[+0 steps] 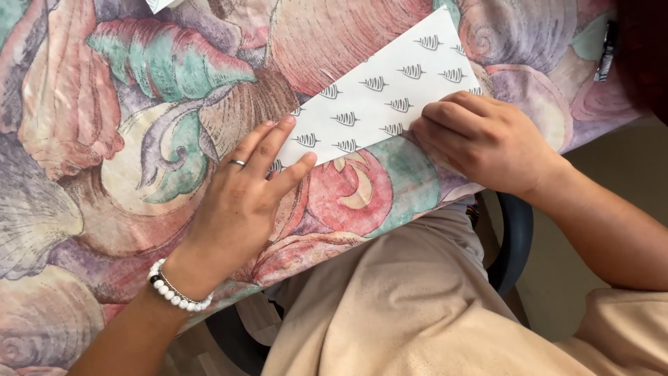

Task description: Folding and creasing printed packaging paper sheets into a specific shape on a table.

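Tablecloth (pixel 90 104) with a shell print carries one white patterned paper sheet (pixel 379 97), lying slantwise. At the sheet's lower end, left hand (pixel 240 202) lies flat, fingers extended and slightly spread, tips pressing its corner. Right hand (pixel 487 139) curls loosely over the sheet's lower edge, knuckles bent, fingertips pressing down. One dark pen (pixel 607 50) lies beyond the sheet's upper end, well apart.

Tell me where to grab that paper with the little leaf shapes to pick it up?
Probably the far corner of the patterned paper, coming from the far side. It lies flat, the left hand and right hand press its near edge, and that far end is uncovered.
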